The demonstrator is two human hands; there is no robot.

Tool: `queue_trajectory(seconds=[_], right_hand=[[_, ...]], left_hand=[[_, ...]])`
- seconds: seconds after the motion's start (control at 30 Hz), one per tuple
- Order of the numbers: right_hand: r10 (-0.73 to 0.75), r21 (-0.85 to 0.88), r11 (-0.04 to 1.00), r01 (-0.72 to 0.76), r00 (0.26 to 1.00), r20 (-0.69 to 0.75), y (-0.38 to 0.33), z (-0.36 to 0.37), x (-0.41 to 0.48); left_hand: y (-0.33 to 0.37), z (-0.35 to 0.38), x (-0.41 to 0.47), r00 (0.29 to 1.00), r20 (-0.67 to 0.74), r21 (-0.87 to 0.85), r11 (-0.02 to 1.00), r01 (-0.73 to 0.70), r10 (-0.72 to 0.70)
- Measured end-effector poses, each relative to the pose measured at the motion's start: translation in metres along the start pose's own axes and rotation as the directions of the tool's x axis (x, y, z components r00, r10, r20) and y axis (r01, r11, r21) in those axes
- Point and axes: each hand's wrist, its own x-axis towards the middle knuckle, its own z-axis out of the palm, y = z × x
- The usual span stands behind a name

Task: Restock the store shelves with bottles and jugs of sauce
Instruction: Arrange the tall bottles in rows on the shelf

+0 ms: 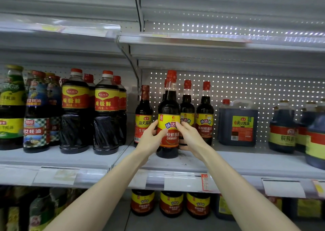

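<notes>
Holding check, observer 1: tall dark-sauce bottle with red cap and yellow-and-red label [168, 107] sits between both hands at the front of the grey metal middle shelf [237, 160]. Base on the deck or just above; cannot tell. Left hand [150, 136] curls round its left side, right hand [190, 137] round its right, fingertips on the label.
Observer 2: Risk?
Observer 1: Left knuckles lie close against the slim red-labelled bottle [143, 114]; a nudge could topple it. Released this near the lip, the held bottle may tip forward.
Observer 2: Counts?
Observer 1: Two matching bottles [204, 118] to its right, one more cap behind it; one square handled jug [238, 123]; three squat jars [171, 203] below.
</notes>
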Motion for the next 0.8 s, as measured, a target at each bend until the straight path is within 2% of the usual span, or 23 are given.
queue_trajectory(seconds=[0.27,0.53,0.8], right_hand=[[-0.060,-0.085,0.995,0.060,0.998,-0.007,0.002,-0.005,-0.004],[-0.059,-0.083,0.995,0.060,0.998,0.018,0.002,-0.012,0.002],[-0.063,-0.033,0.997,0.063,0.998,-0.003,0.008,-0.012,0.008]], left_hand=[[-0.003,-0.013,0.006,0.997,0.074,0.050,0.999,-0.006,0.002],[-0.013,-0.016,0.018,0.999,-0.006,0.191,0.981,-0.041,0.043],[-0.015,-0.014,0.021,0.996,-0.017,0.192,0.978,-0.082,0.087]])
